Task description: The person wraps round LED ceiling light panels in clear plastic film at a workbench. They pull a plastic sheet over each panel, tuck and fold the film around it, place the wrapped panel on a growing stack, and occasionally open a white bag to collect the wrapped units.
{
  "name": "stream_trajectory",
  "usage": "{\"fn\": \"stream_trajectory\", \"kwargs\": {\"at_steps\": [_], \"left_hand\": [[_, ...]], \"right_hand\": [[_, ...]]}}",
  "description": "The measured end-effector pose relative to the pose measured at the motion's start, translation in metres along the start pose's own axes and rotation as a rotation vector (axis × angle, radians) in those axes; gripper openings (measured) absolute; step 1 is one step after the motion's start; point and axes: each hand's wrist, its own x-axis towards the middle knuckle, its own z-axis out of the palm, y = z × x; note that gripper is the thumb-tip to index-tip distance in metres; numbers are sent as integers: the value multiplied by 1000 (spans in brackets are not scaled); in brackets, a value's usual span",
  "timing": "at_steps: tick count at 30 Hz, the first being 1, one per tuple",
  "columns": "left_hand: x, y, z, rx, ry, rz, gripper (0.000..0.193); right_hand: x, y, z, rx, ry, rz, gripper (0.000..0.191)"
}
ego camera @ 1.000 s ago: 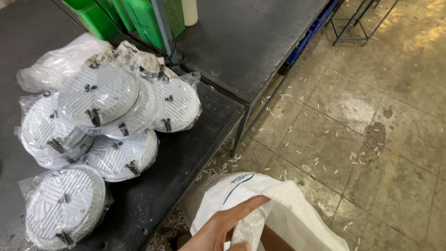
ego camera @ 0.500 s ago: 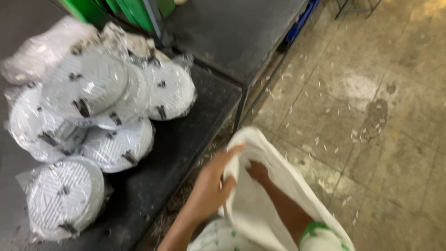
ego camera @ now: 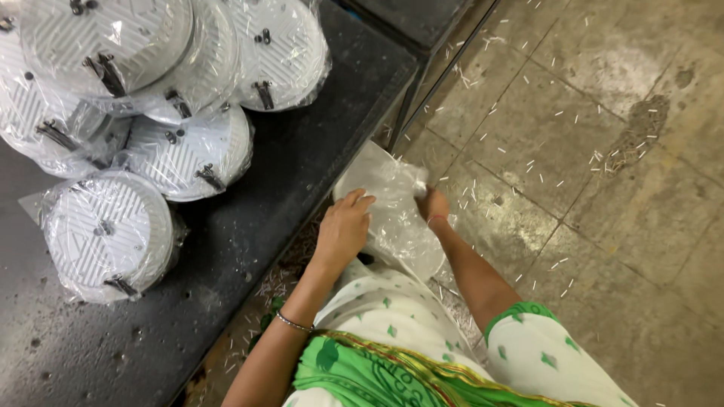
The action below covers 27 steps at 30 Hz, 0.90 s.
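Note:
A clear plastic bag (ego camera: 392, 215) with a white round thing inside sits low beside the black table's edge, over the floor. My left hand (ego camera: 343, 226) rests on the bag's left side with fingers spread over the plastic. My right hand (ego camera: 433, 203) pinches the bunched plastic at the bag's top right. On the black table (ego camera: 302, 173) to the left lies a pile of several round white ribbed discs in clear bags (ego camera: 143, 98), each with black clips.
The table's metal leg (ego camera: 411, 105) stands just beyond the bag. The tiled floor (ego camera: 588, 151) on the right is strewn with small white slivers. My green and white clothing (ego camera: 392, 347) fills the bottom of the view.
The view has swung down and closer. My hands have moved forward with the bag, the right hand now gripping its top, the left spread on its side.

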Motion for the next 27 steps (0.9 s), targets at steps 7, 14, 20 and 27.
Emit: {"fn": "stream_trajectory", "kwargs": {"at_steps": [7, 14, 20, 27], "left_hand": [[-21, -12, -23, -140, -12, -36, 33], [-38, -40, -48, -220, -111, -46, 33], [-35, -63, -55, -301, -227, -15, 34], [-32, -88, -38, -297, -304, 130, 35]], "right_hand": [[3, 9, 1, 136, 103, 21, 51], [-5, 21, -19, 999, 6, 507, 45], [-40, 49, -52, 916, 46, 46, 36], [-71, 51, -58, 1025, 87, 22, 38]]}}
